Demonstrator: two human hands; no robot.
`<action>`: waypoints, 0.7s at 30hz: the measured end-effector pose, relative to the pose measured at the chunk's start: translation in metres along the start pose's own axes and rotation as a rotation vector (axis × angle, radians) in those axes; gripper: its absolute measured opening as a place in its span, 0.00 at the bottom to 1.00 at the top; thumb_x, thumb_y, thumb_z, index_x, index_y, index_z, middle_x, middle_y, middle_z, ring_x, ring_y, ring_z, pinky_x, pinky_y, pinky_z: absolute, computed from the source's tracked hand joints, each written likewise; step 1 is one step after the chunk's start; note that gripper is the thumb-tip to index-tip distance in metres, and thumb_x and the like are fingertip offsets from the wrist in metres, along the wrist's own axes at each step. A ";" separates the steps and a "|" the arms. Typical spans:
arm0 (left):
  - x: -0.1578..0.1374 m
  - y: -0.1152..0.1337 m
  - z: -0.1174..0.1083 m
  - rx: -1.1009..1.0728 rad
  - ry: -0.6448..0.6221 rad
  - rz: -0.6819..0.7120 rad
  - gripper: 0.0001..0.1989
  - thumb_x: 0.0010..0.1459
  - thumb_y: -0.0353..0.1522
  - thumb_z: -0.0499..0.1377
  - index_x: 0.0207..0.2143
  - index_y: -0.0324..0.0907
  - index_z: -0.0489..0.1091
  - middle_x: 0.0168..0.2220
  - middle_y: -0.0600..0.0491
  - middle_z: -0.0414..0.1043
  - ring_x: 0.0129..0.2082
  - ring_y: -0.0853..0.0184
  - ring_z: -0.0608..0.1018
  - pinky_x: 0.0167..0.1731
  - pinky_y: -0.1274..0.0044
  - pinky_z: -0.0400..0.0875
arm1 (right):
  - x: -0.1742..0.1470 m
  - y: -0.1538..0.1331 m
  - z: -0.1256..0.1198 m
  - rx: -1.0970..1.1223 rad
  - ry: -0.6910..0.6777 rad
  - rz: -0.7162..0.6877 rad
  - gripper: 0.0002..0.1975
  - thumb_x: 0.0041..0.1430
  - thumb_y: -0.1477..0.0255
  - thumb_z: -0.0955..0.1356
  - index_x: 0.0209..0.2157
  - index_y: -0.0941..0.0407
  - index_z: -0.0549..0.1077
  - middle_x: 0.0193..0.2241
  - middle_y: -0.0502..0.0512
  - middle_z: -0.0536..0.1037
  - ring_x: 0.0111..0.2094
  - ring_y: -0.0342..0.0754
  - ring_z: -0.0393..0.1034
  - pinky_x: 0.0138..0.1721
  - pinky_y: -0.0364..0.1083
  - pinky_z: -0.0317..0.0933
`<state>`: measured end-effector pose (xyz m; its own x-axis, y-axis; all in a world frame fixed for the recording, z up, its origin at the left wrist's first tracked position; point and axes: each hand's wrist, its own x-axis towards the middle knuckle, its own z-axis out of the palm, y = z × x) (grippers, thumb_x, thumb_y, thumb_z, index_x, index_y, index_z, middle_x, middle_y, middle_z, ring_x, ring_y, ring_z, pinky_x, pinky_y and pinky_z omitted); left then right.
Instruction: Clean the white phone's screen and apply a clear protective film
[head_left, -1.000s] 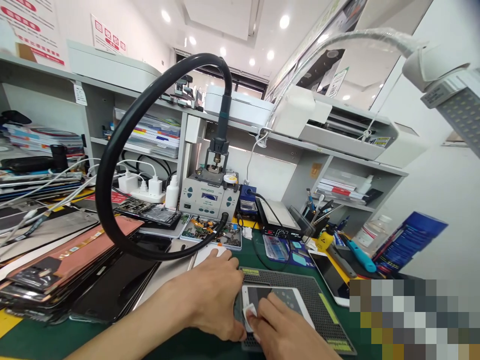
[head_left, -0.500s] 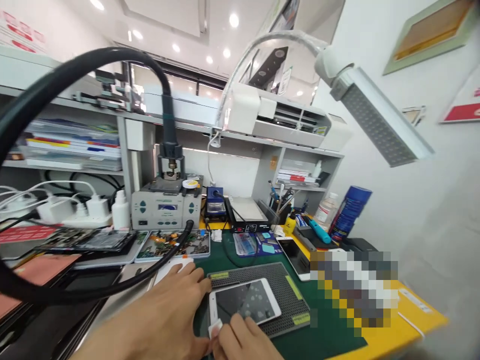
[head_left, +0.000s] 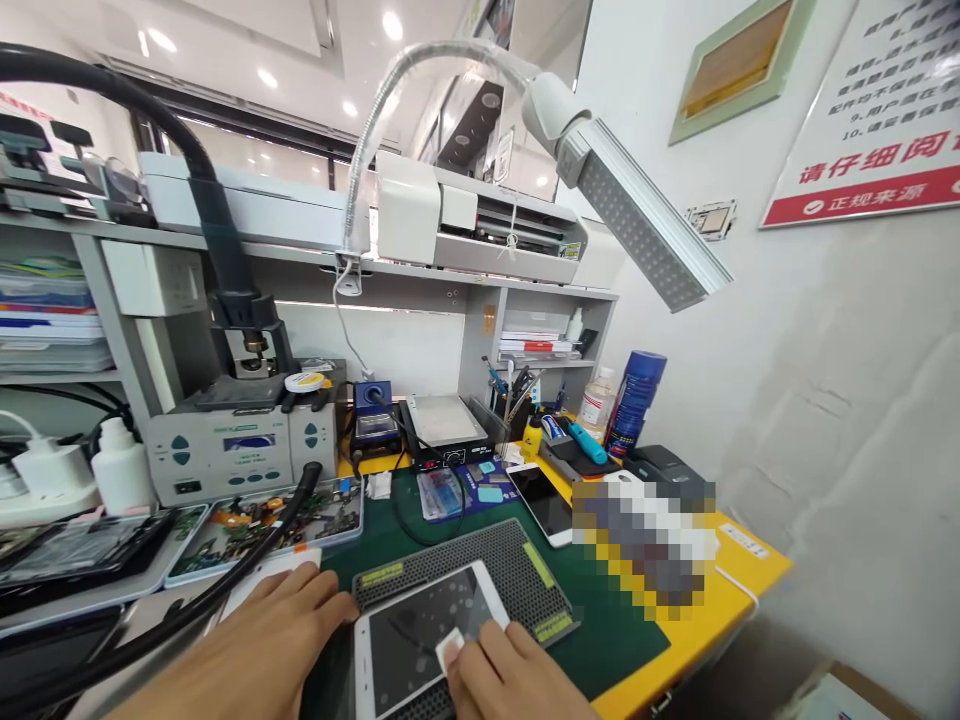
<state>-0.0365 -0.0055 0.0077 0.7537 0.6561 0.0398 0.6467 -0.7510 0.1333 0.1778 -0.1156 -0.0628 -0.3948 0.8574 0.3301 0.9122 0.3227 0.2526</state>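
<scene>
A white-framed phone (head_left: 431, 635) with a dark screen lies on a grey perforated mat (head_left: 517, 570). Pale round spots show across its glass. My right hand (head_left: 502, 675) pinches a small white wipe (head_left: 448, 645) and presses it on the lower part of the screen. My left hand (head_left: 289, 615) rests beside the mat's left edge with its fingers apart and nothing visible in them. Its index fingertip is close to the phone's upper left corner; its thumb is mostly hidden.
A second white phone (head_left: 544, 505) lies behind the mat on the right. A tray of circuit parts (head_left: 262, 530) and a grey rework station (head_left: 240, 450) stand at the left. A thick black hose (head_left: 247, 570) crosses the left foreground. A lamp (head_left: 637, 210) hangs overhead.
The view has swung to the right. My right hand has slid the wipe from the phone's lower left end onto its screen. My left hand sits slightly farther from the phone.
</scene>
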 end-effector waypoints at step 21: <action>0.002 -0.006 -0.010 -0.093 -0.147 -0.041 0.29 0.46 0.42 0.64 0.54 0.50 0.74 0.56 0.47 0.71 0.59 0.48 0.70 0.61 0.58 0.62 | -0.039 0.048 -0.035 0.101 -0.105 0.011 0.20 0.60 0.76 0.65 0.54 0.67 0.71 0.36 0.63 0.74 0.35 0.55 0.65 0.37 0.51 0.64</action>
<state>-0.0396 0.0010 0.0168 0.7404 0.6628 -0.1120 0.6687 -0.7092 0.2234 0.2330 -0.1477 -0.0319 -0.3756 0.8967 0.2341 0.9250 0.3471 0.1546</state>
